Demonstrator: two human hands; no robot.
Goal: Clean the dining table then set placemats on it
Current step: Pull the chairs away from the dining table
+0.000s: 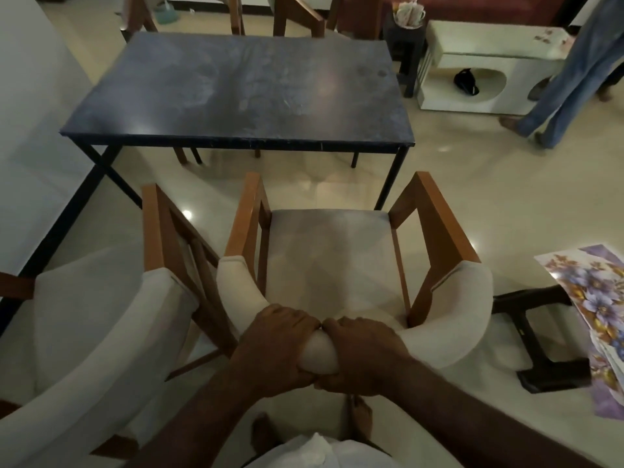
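Head view: both hands [277, 346] [364, 352] grip the chair [331, 258] back.

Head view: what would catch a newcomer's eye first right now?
The left hand and right hand grip the padded back of the chair at bottom centre. Beyond it stands the dark, smeared dining table; floral placemats lie at the right edge.

1. The left hand [280, 346] curled its fingers over the chair back [320, 354], its forearm reaching in from near.
2. The right hand [366, 352] gripped it just beside, touching the left hand.
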